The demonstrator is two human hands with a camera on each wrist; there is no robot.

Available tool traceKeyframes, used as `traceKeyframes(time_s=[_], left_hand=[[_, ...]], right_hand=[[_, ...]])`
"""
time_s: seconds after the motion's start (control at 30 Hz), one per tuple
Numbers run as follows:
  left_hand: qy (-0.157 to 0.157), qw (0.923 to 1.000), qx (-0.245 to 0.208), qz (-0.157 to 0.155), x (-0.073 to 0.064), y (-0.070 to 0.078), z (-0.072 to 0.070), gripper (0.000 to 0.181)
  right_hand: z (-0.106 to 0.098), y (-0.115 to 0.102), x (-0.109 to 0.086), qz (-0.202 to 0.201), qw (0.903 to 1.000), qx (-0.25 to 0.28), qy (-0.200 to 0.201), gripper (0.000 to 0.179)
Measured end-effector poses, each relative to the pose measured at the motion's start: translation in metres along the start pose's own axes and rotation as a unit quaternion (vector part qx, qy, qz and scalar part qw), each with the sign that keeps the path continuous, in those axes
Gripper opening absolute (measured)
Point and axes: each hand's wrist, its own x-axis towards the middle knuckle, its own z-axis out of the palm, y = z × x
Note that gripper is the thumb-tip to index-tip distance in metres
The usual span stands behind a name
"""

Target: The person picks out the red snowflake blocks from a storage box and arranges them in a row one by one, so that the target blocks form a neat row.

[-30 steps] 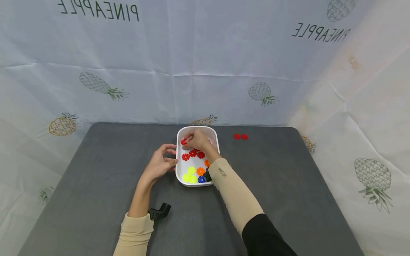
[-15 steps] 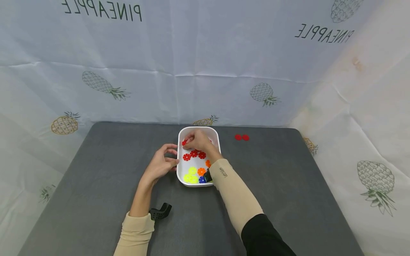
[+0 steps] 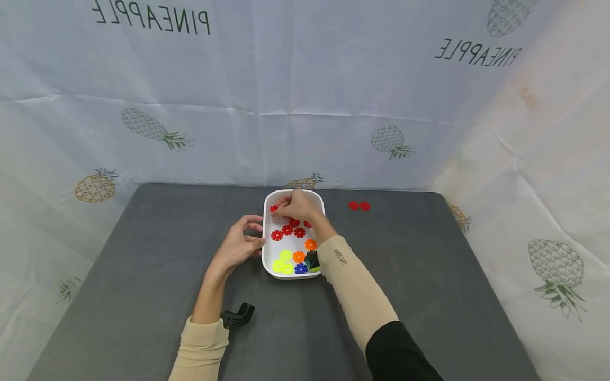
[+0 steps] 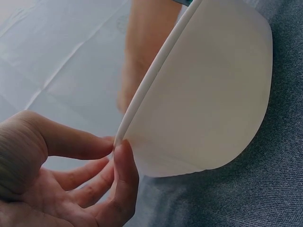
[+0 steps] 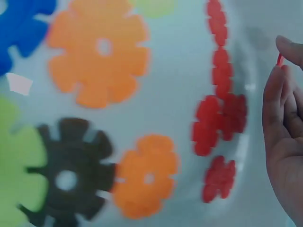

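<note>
A white plastic tray (image 3: 274,246) holds several flat notched discs. My left hand (image 3: 238,243) is at its left side; in the left wrist view thumb and forefinger pinch the tray's rim (image 4: 144,90). Inside the far end, my right hand (image 3: 301,206) pinches a red notched disc (image 5: 280,59), seen nearly edge-on between thumb and fingertips in the right wrist view. Linked red discs (image 3: 287,230) lie just below that hand. Nearer the front of the tray are orange discs (image 3: 298,256), yellow discs (image 3: 284,263), a blue disc (image 3: 301,268) and a dark disc (image 5: 66,179).
Two red discs (image 3: 359,206) lie side by side on the grey table (image 3: 410,275), right of the tray. A pale curtain (image 3: 305,69) with pineapple prints hangs behind the table. A black wrist mount (image 3: 238,316) sticks out from the left wrist.
My right hand has risen slightly and shifted right with the red disc, so more red and orange discs show beneath it. The left hand stays on the rim.
</note>
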Motion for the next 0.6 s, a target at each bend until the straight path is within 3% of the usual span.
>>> traceKeyframes(time_s=[0.33,0.47,0.6], left_hand=[[0.005,1.0,0.005,0.004,-0.001,0.0,0.0,0.058],[0.007,1.0,0.004,0.003,-0.002,0.0,0.0,0.059],[0.007,1.0,0.005,0.001,-0.001,0.0,0.001,0.059]], right_hand=[[-0.05,-0.023,-0.006,-0.055,0.9973,0.049,-0.004,0.033],[-0.076,-0.017,-0.012,-0.069,0.9963,0.049,0.015,0.032],[-0.107,0.0,-0.022,-0.055,0.9968,0.037,0.045,0.033]])
